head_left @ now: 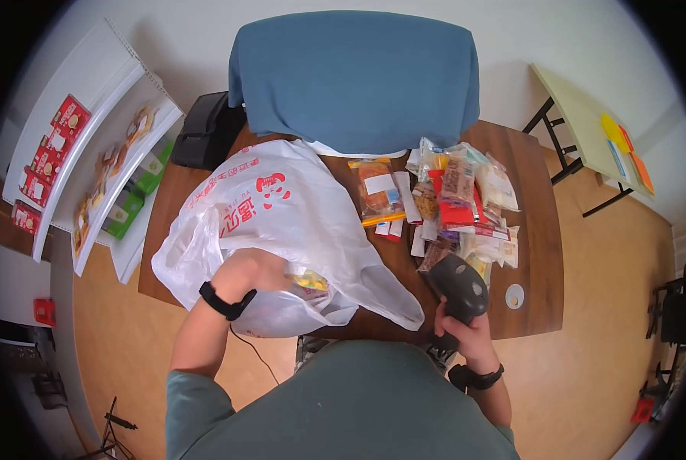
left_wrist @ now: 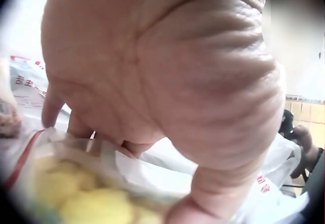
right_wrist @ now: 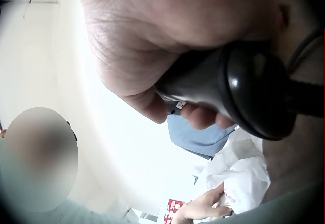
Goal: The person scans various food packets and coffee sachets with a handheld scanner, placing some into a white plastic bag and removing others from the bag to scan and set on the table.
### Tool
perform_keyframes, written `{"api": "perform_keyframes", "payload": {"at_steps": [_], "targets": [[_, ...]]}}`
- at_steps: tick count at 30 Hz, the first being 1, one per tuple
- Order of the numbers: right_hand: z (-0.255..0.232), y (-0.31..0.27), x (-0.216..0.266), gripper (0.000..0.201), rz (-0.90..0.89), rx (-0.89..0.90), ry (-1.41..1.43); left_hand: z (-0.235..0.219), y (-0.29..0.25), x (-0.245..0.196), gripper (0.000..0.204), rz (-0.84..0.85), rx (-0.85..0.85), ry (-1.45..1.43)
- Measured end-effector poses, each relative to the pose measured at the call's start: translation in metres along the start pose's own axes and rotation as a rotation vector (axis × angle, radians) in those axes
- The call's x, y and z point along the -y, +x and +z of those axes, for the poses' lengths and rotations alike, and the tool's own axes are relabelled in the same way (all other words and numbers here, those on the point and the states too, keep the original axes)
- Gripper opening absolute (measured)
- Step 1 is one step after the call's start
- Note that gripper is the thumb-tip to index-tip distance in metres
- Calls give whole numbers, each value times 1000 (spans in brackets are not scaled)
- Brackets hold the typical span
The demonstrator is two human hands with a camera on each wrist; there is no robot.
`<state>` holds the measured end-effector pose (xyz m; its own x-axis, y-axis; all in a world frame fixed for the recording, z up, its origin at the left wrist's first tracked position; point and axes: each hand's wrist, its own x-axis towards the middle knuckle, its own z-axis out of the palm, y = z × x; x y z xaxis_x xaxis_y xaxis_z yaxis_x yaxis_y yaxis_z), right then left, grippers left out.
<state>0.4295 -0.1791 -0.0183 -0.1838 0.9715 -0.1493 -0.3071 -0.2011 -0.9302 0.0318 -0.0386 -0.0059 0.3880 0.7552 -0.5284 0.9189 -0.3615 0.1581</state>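
At the mouth of a white plastic bag [head_left: 297, 207] with red print, my left hand [head_left: 254, 272] holds a clear packet of yellow food [head_left: 310, 280]. The left wrist view shows the yellow pieces [left_wrist: 96, 206] blurred below the palm, with the thumb on one side and the fingers on the other. My right hand [head_left: 469, 337] grips a black handheld barcode scanner [head_left: 459, 287] by its handle, its head pointing away from me over the table. In the right wrist view the fingers wrap the scanner's handle [right_wrist: 198, 82], and a cable leaves its base.
A pile of packaged foods [head_left: 465, 192] lies on the brown table [head_left: 538, 253], right of the bag. Behind stands something under a blue cloth [head_left: 350, 80], beside a black device [head_left: 208, 134]. A round white sticker [head_left: 514, 296] is near the scanner. Shelves [head_left: 120, 100] with boxes stand left.
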Motion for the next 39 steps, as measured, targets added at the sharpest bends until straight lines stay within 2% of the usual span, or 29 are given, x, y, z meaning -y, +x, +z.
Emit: {"api": "perform_keyframes", "payload": {"at_steps": [3,5,6,8,9,11,12,13,15,16,17,19,20,21,23,25,27,28,30,31,33,35,37,39], "targets": [[5,3,5,40,17,-6,11,-45,-41,-35,35,48,21,-26],[9,5,7,41,33,-18,-51,-69,-63,-53,48,120,181,-82],[10,6,7,41,36,-13,-51,-75,-75,-57,48,115,181,-85],[12,8,7,41,40,-3,-52,-81,-94,-63,42,283,-50,-178],[12,8,6,41,41,0,-52,-85,-95,-61,42,281,-51,-180],[11,9,5,41,24,28,-72,-99,-91,-46,44,593,105,-539],[11,9,3,41,22,30,-72,-97,-83,-35,47,640,254,-697],[9,9,2,41,3,55,-44,-81,-75,-33,47,638,251,-694],[7,9,1,42,-26,78,-16,-40,-57,-37,58,713,90,-1596],[6,8,0,42,-21,70,-20,-33,-46,-49,70,789,182,-1821],[5,7,1,42,-16,59,-25,-27,-36,-56,70,797,189,-1813],[3,6,2,42,-33,55,-13,-14,-17,-66,76,847,494,-2104],[3,4,2,42,-43,62,-1,-8,-6,-69,81,904,551,-2094],[2,2,2,42,-43,55,-1,-1,-1,-72,81,906,560,-2093],[-1,0,3,43,-36,54,-6,3,4,-85,79,833,591,-2281],[1,-3,8,40,-11,61,-16,9,14,-89,79,879,617,-2275],[4,-5,14,37,13,65,-25,8,19,-94,78,783,573,-2272],[6,-6,17,33,44,119,-75,7,22,-95,78,784,582,-2270],[3,-6,14,21,81,204,-202,5,28,-98,82,673,582,-2197],[8,-5,18,21,78,196,-202,4,29,-100,82,676,591,-2192],[22,2,28,21,2,240,-283,2,29,-104,71,613,619,-2214],[21,3,27,20,2,244,-312,6,32,-106,67,588,609,-2188],[18,3,24,19,102,202,-246,9,37,-106,63,565,594,-2165],[19,4,24,18,77,158,-188,11,41,-106,54,441,564,-2139]]}}
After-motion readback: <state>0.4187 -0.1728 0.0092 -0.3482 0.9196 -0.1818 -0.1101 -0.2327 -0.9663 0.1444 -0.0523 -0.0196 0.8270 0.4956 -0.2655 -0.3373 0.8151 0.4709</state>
